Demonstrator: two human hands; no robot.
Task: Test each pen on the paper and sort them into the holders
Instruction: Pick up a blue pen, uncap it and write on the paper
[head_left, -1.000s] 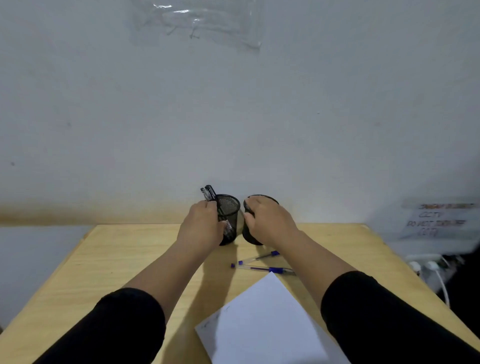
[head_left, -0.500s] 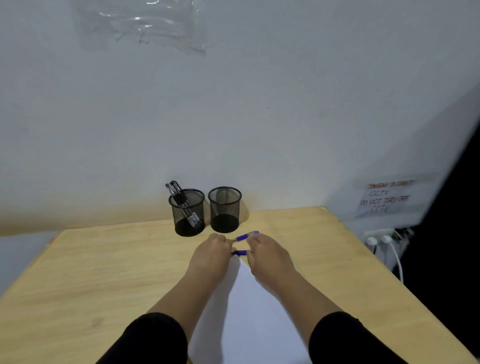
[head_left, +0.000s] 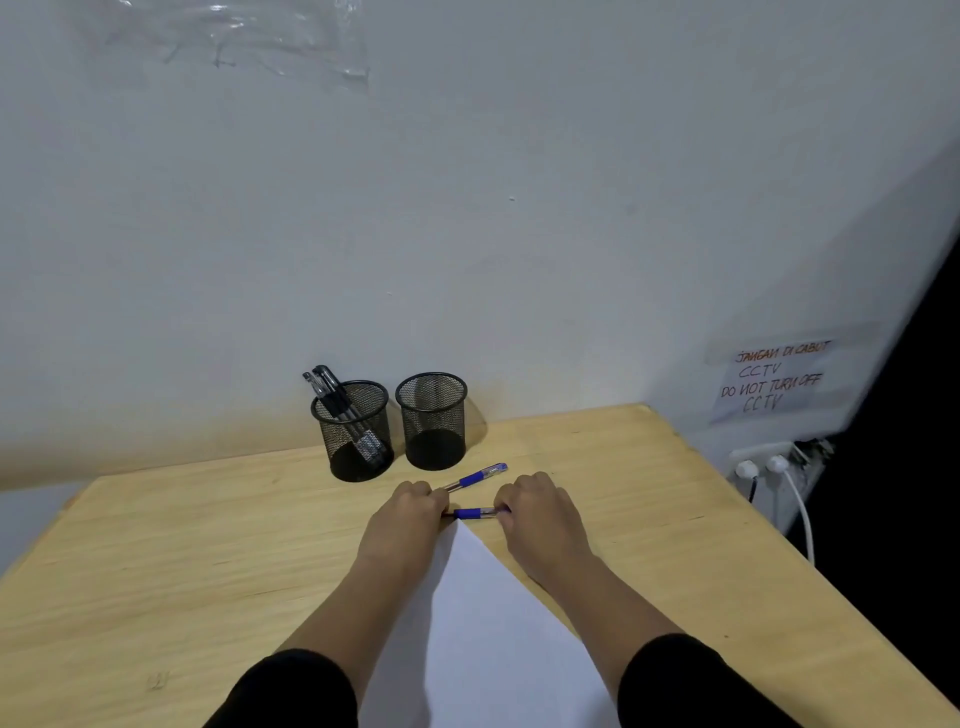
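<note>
Two blue-grip pens (head_left: 475, 476) by paper (head_left: 483, 623), mesh holders (head_left: 431, 421) upright behind

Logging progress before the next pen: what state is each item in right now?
left holder: upright, black pens inside
right holder: upright, empty
near blue pen: held at both ends
far blue pen: lying on table
paper: flat, looks unmarked
left hand: gripping pen
right hand: gripping pen
</note>
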